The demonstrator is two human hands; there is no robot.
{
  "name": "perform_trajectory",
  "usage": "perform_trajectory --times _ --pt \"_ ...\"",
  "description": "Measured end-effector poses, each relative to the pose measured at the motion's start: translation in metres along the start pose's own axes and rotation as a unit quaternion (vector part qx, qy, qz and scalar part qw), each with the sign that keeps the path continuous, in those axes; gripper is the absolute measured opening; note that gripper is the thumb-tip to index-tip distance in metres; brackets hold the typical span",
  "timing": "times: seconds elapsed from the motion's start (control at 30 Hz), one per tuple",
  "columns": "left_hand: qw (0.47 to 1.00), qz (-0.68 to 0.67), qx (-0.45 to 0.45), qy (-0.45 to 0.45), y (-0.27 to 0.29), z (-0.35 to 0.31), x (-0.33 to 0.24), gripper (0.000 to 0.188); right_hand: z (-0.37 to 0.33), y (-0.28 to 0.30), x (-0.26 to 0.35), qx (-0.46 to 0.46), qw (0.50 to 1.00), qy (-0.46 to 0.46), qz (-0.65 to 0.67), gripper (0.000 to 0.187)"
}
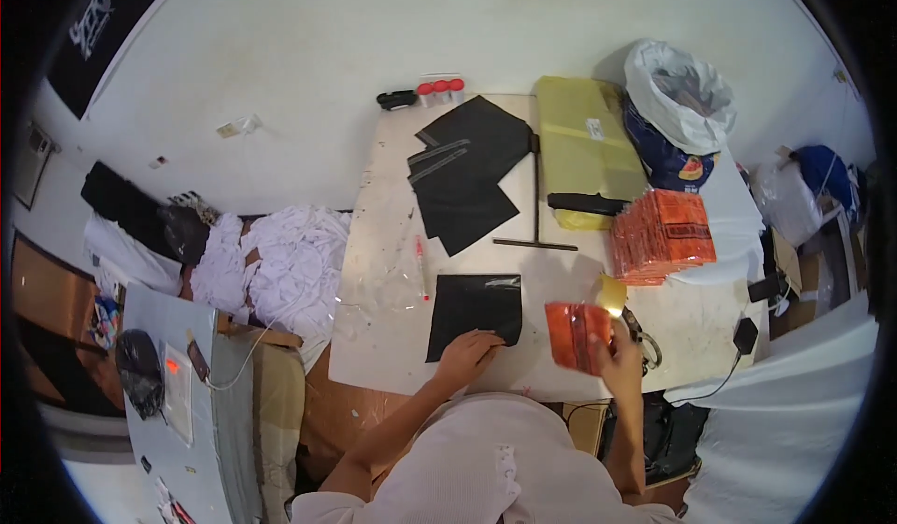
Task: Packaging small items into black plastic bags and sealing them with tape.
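Note:
A flat black plastic bag (475,309) with a shiny strip near its top edge lies at the front of the table. My left hand (469,356) rests on its lower right corner, fingers stretched out and lying flat. To the right, my right hand (620,363) is closed on a flat orange packet (572,337) in clear wrapping, held above the tabletop. Just beyond that hand are a roll of yellowish tape (612,293) and scissors (650,348), partly hidden by it. Farther back right stands a stack of similar orange packets (665,234).
More black bags (472,183) lie overlapped on the white table (374,346), beside a dark T-shaped rod (537,197). A yellow package (584,141) and a sack with a white liner (677,113) fill the back right. A red-and-white pen (423,272) and clear plastic lie left.

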State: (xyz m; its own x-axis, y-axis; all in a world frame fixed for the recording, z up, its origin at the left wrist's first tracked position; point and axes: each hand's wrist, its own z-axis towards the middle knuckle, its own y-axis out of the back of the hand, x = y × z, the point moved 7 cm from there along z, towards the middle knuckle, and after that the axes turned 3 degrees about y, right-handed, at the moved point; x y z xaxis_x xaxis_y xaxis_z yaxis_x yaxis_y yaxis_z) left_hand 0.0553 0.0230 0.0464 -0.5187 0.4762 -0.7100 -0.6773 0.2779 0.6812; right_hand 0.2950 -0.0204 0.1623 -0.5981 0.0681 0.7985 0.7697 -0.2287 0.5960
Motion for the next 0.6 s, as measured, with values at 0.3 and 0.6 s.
perform_trajectory --times 0.3,0.6 --pt "0.924 -0.259 -0.122 0.254 0.031 0.028 0.003 0.015 -0.017 -0.019 0.014 -0.116 0.987 0.099 -0.052 0.045" --pt "0.804 -0.482 -0.181 0.296 0.028 0.023 -0.008 0.010 -0.001 -0.107 0.037 0.062 0.989 0.118 0.067 0.031"
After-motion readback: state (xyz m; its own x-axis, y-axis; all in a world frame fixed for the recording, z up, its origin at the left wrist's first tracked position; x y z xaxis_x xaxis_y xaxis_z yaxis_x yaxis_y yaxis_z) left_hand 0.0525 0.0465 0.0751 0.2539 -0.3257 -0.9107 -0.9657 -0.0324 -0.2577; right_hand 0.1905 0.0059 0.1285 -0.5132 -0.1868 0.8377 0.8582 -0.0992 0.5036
